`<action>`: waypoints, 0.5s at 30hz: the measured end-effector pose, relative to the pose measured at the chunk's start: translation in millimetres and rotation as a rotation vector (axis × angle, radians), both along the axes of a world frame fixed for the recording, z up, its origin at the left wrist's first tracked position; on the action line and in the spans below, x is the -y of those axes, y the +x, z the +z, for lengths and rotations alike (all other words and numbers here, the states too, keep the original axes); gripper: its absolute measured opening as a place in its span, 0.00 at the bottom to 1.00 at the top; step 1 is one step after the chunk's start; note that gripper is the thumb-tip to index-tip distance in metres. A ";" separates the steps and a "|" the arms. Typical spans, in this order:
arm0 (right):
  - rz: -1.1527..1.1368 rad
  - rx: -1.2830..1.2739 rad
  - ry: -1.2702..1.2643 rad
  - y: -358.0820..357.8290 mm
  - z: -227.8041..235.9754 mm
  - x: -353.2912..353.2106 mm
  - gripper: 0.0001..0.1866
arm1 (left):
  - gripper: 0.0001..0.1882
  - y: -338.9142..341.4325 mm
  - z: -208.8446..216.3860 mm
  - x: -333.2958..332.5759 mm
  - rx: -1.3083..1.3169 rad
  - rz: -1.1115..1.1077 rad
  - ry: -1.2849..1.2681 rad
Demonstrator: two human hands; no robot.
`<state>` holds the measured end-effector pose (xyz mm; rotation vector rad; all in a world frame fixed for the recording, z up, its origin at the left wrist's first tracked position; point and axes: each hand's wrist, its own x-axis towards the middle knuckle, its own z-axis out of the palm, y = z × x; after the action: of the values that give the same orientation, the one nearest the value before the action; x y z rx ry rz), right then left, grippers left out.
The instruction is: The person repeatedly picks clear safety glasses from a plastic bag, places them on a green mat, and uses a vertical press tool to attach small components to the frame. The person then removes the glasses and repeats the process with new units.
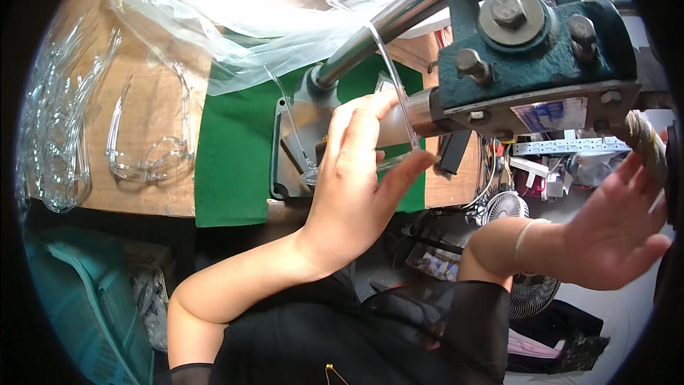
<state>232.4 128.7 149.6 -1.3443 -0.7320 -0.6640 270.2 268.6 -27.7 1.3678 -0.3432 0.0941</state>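
Note:
My left hand (349, 178) is closed on a pair of clear plastic eyeglasses (401, 93), whose temples point up and away from me. The fingers hold the front of the frame over the metal base plate (285, 153) of a green hand press (534, 50). Just beyond my fingers is the press's ram (426, 113), and part of the frame is hidden behind the hand. At the far right, my right hand (616, 221) has its fingers at the cloth-wrapped press lever (645, 142), curled against it, with the thumb apart.
A green mat (231, 164) lies under the press on the wooden table (153, 43). At left are clear glasses (149, 164) and a pile of similar frames (60, 121). A plastic bag (178, 25) of frames sits behind. A teal crate (85, 292) and fans (506, 207) stand below.

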 end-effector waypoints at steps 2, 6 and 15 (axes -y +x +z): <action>-0.560 0.264 -0.020 11.1 -37.2 3.1 0.27 | 0.32 -2.9 2.5 -21.0 0.006 -0.077 0.046; -0.499 0.047 -0.317 -4.5 -106.8 52.5 0.26 | 0.33 -35.3 -18.4 -92.3 -0.188 0.092 0.034; -0.440 -0.267 -0.456 -1.5 -148.1 37.2 0.11 | 0.15 5.5 -43.2 -150.9 -0.331 0.352 0.427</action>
<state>230.9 91.5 1.6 -2.0039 -0.3788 -0.6638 275.7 419.5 -70.8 1.8256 0.1704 0.0860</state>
